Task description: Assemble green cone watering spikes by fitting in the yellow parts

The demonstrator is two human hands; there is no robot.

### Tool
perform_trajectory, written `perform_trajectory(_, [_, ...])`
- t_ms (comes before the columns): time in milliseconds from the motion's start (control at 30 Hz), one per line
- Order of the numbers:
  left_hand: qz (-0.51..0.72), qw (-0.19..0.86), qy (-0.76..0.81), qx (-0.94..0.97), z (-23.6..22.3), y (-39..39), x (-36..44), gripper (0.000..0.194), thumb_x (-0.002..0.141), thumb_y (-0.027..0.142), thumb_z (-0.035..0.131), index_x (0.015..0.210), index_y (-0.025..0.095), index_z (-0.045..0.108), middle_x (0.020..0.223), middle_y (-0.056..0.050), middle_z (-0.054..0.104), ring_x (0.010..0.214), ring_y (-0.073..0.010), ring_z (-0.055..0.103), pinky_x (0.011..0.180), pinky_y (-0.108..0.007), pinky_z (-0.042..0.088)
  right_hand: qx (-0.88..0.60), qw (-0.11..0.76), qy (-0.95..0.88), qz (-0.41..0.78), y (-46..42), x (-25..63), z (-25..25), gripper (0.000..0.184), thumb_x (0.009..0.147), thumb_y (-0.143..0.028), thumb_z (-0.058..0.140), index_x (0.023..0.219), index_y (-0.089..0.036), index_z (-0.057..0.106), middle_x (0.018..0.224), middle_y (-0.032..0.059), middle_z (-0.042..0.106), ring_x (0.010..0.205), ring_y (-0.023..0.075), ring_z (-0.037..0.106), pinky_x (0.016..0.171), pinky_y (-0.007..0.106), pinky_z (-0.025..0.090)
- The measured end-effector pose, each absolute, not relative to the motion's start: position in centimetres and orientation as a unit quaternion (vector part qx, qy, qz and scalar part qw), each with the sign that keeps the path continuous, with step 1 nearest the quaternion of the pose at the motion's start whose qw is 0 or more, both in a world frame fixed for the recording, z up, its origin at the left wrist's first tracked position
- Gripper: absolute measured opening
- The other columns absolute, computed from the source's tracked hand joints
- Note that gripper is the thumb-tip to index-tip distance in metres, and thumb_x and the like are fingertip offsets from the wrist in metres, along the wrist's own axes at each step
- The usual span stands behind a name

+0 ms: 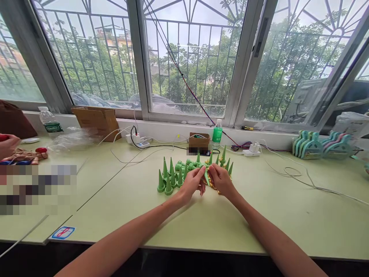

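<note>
My left hand (192,183) is closed with thumb and fingers pinching a green plastic cone (206,178), whose tip points down toward me. Close beside it, my right hand (222,179) has its fingers pressed together at the cone's side; what they pinch is hidden. Several green cones (168,186) stand upright on their round bases to the left of my hands. Behind my hands lie green ribbed pieces (181,166), with more cones (224,154) upright at the right. Small yellow-orange pieces (212,186) lie beneath and around my right hand, partly covered.
A green-labelled bottle (217,134) and a small brown box (199,141) stand behind the cones. Cables and power strips (251,152) run along the sill. Pastel plastic items (311,145) stand at right. At far left, another person's hand (8,146) is near a cardboard box (96,122).
</note>
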State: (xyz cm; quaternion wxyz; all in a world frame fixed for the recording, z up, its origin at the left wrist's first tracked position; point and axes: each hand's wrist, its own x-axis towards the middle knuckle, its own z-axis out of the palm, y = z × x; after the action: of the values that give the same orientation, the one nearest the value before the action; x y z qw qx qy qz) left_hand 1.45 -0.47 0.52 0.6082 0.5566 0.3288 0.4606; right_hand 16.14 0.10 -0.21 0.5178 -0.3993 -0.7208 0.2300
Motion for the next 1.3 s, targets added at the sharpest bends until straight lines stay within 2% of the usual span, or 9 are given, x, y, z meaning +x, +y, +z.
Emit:
perform_trajectory(267, [0.475, 0.593, 0.316, 0.568, 0.59, -0.52, 1.32, 0.043, 0.079, 0.058, 0.06, 0.074, 0.02, 0.04, 0.056, 0.007, 0.044, 0.04, -0.0083, 0.049, 0.034, -0.02, 0.037, -0.407, 0.508, -0.72, 0.24, 0.46, 16.26, -0.7, 0.039, 0.099, -0.046, 0.034, 0.068, -0.022, 0.037, 0.051, -0.0054, 0.043, 0.045, 0.01, 0.038, 0.046, 0.023, 0.03])
perform_trajectory(433, [0.472, 0.568, 0.324, 0.592, 0.5, -0.59, 1.27, 0.043, 0.08, 0.057, 0.06, 0.074, 0.019, 0.041, 0.053, 0.007, 0.043, 0.039, -0.0077, 0.047, 0.035, -0.02, 0.035, -0.414, 0.509, -0.718, 0.232, 0.42, 16.29, -0.53, 0.043, 0.098, -0.047, 0.034, 0.064, -0.022, 0.036, 0.05, -0.0048, 0.043, 0.044, 0.0103, 0.038, 0.046, 0.024, 0.03])
perform_trajectory(833, [0.475, 0.494, 0.334, 0.647, 0.57, -0.79, 1.1, 0.039, 0.078, 0.05, 0.064, 0.089, 0.018, 0.046, 0.088, 0.0, 0.054, 0.041, -0.0028, 0.047, 0.034, -0.019, 0.035, -0.439, 0.511, -0.706, 0.219, 0.51, 16.42, -0.24, 0.052, 0.097, -0.051, 0.034, 0.054, -0.021, 0.038, 0.042, -0.0029, 0.041, 0.041, 0.0112, 0.039, 0.045, 0.025, 0.03])
perform_trajectory(1033, [0.473, 0.46, 0.335, 0.673, 0.1, -0.54, 1.05, 0.034, 0.078, 0.046, 0.066, 0.088, 0.018, 0.05, 0.081, 0.002, 0.053, 0.04, -0.0029, 0.047, 0.033, -0.018, 0.033, -0.448, 0.507, -0.706, 0.209, 0.39, 16.31, -0.1, 0.056, 0.095, -0.05, 0.035, 0.047, -0.021, 0.038, 0.039, -0.0013, 0.042, 0.039, 0.0114, 0.039, 0.045, 0.026, 0.03])
perform_trajectory(1300, [0.469, 0.452, 0.339, 0.679, 0.05, -0.66, 1.17, 0.034, 0.078, 0.046, 0.066, 0.091, 0.018, 0.052, 0.083, 0.001, 0.054, 0.042, -0.0037, 0.048, 0.033, -0.018, 0.034, -0.452, 0.512, -0.704, 0.196, 0.54, 16.18, -0.11, 0.056, 0.094, -0.047, 0.036, 0.045, -0.021, 0.038, 0.038, -0.0008, 0.043, 0.039, 0.0111, 0.039, 0.044, 0.025, 0.03])
